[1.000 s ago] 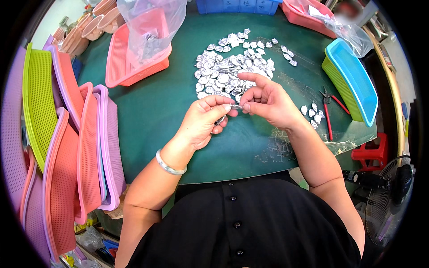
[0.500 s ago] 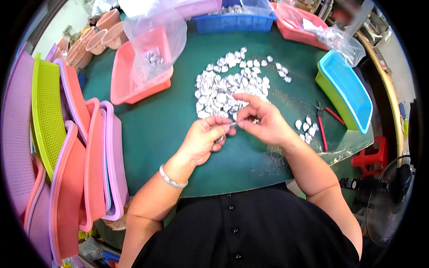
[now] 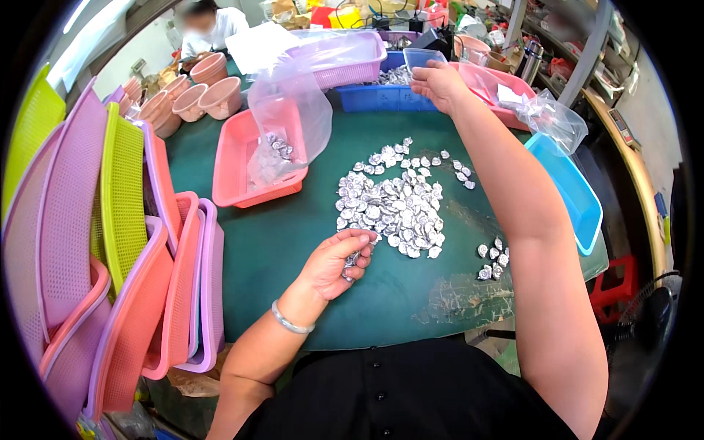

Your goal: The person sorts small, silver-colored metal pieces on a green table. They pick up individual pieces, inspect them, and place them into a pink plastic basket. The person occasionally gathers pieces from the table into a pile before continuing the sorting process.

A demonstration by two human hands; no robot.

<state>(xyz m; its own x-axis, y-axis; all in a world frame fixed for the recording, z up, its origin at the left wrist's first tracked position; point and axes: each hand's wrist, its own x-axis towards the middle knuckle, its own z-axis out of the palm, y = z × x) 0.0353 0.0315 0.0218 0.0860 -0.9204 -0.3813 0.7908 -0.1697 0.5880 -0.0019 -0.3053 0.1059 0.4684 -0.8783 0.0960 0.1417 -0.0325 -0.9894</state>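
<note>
Left hand [image 3: 339,262] curled, we pinch few silver pieces [image 3: 352,260] at near edge of pile [image 3: 392,205]. Right hand [image 3: 440,84] stretched far, fingers on clear tub [image 3: 424,59] above blue basket [image 3: 389,94]; grip closed, we judge. Best: keep left pinch firm, lift tub level, clear of bag [image 3: 290,121] in pink basket [image 3: 235,165].

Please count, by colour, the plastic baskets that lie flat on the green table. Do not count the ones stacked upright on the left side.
Pink baskets: 2
Purple basket: 1
Dark blue basket: 1
Light blue basket: 1
Total: 5
</note>
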